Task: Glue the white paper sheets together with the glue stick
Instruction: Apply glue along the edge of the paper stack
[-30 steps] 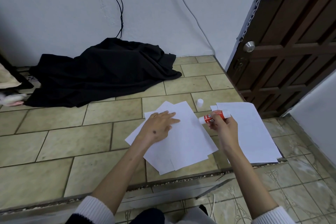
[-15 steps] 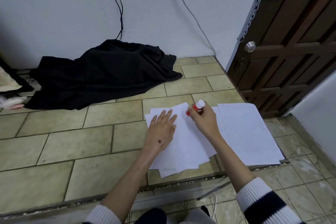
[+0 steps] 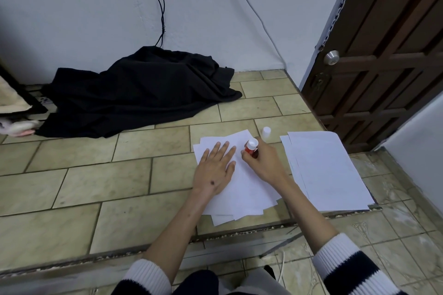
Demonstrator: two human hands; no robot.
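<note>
On the tiled floor: a fanned pile of white sheets (image 3: 249,189).
Left hand (image 3: 215,170): flat, fingers spread, pressing the pile.
Right hand (image 3: 263,163): gripping the red glue stick (image 3: 251,148) on the top sheet.
Cap (image 3: 266,132): upright just beyond.
Second stack (image 3: 328,170): lying alongside, right.

My left hand (image 3: 215,170) lies flat, fingers spread; my right hand (image 3: 263,163) is curled in a fist-like grip.
</note>
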